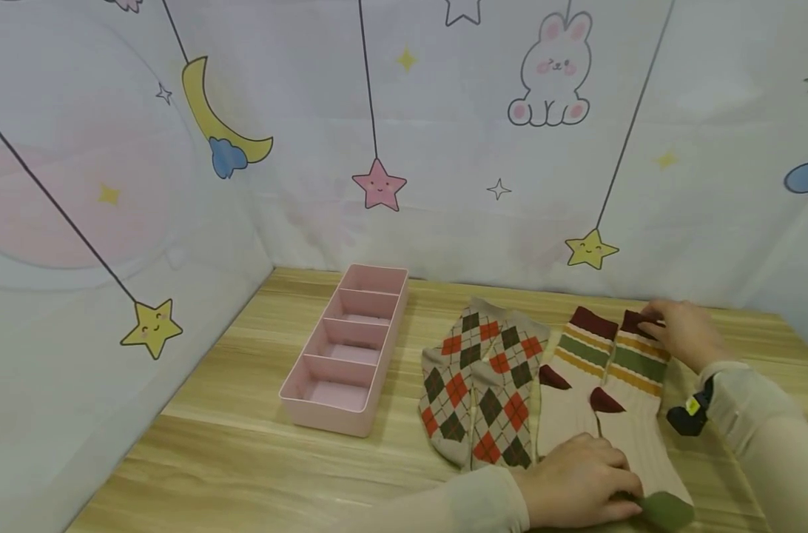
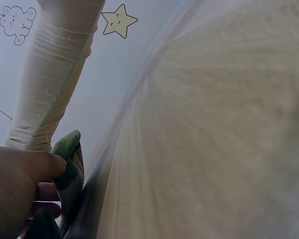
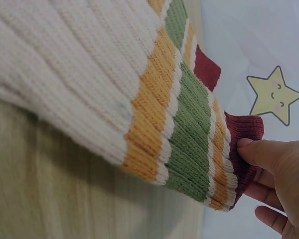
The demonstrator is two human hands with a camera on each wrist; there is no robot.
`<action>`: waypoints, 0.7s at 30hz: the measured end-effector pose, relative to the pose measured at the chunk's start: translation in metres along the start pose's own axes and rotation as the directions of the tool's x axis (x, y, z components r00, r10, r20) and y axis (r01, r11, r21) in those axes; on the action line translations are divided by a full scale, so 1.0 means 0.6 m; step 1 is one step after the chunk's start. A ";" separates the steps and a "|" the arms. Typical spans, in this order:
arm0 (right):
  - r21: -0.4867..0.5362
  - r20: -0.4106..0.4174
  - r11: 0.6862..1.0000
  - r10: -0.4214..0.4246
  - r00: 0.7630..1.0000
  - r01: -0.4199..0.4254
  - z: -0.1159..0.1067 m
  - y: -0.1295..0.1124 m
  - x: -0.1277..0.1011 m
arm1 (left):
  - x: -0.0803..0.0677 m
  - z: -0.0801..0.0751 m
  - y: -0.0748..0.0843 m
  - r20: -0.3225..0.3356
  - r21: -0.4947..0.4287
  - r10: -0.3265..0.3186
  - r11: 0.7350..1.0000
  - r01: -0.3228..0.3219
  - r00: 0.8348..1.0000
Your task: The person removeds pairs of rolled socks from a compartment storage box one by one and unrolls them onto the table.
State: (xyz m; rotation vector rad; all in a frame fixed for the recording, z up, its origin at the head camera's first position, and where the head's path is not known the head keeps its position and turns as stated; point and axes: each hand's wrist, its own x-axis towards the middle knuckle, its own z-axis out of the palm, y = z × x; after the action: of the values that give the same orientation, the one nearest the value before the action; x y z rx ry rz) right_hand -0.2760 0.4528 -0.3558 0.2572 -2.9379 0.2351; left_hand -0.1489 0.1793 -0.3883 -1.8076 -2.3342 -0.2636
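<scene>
Two cream socks with maroon cuffs and heels, green and mustard stripes and green toes lie side by side on the right. My right hand [image 1: 690, 333] pinches the maroon cuff of the right-hand striped sock [image 1: 633, 426], thumb on top; the right wrist view shows that cuff [image 3: 244, 129] lifted a little. At the near end my left hand [image 1: 577, 481] pinches a green toe [image 2: 67, 149] between thumb and fingers. That hand and forearm partly cover the other striped sock [image 1: 564, 418]. Just left lies a pair of argyle socks [image 1: 507, 377] in beige, red and dark green.
A pink tray [image 1: 340, 418] with several compartments stands left of the socks on the wood-grain table [image 1: 231, 459]. White printed cloth [image 1: 457, 237] walls off the back and sides. A black device [image 1: 689, 418] is strapped at my right wrist.
</scene>
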 end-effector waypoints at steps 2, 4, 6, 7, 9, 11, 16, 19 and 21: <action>-0.002 0.006 1.000 0.007 1.000 -0.007 0.004 0.000 0.001 | 0.000 0.003 -0.001 0.021 0.007 -0.007 1.000 0.007 1.000; -0.004 0.020 1.000 0.018 1.000 -0.018 0.008 -0.001 0.002 | 0.000 0.005 -0.001 0.044 0.011 -0.013 1.000 0.012 0.999; -0.009 0.034 0.999 0.031 0.999 -0.030 0.011 -0.002 0.003 | 0.000 0.006 -0.002 0.065 0.012 -0.017 1.000 0.017 0.998; -0.012 0.039 0.999 0.035 0.999 -0.034 0.011 -0.003 0.004 | 0.000 0.007 -0.002 0.074 0.011 -0.020 1.000 0.019 0.997; -0.017 0.044 0.999 0.038 0.998 -0.038 0.013 -0.003 0.005 | 0.001 0.008 -0.002 0.086 0.006 -0.020 1.000 0.020 0.996; -0.024 0.045 0.999 0.038 0.998 -0.036 0.014 -0.003 0.005 | 0.001 0.009 -0.003 0.097 -0.005 -0.023 1.000 0.024 0.995; -0.032 0.075 0.998 0.049 0.996 -0.047 0.017 -0.003 0.002 | -0.001 0.012 -0.004 0.098 -0.035 -0.027 0.999 0.030 0.995; -0.027 0.099 0.998 0.058 0.993 -0.056 0.020 -0.002 0.001 | -0.002 0.013 -0.006 0.093 -0.050 -0.021 0.998 0.026 0.995; -0.028 0.103 0.998 0.054 0.993 -0.051 0.023 -0.001 0.001 | -0.002 0.013 -0.006 0.097 -0.056 -0.021 0.998 0.027 0.995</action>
State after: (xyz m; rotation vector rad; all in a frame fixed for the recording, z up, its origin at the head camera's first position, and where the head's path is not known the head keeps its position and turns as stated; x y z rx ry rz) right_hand -0.2788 0.4501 -0.3689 0.1945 -3.0510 0.1975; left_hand -0.1524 0.1790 -0.3966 -1.8591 -2.4383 -0.2551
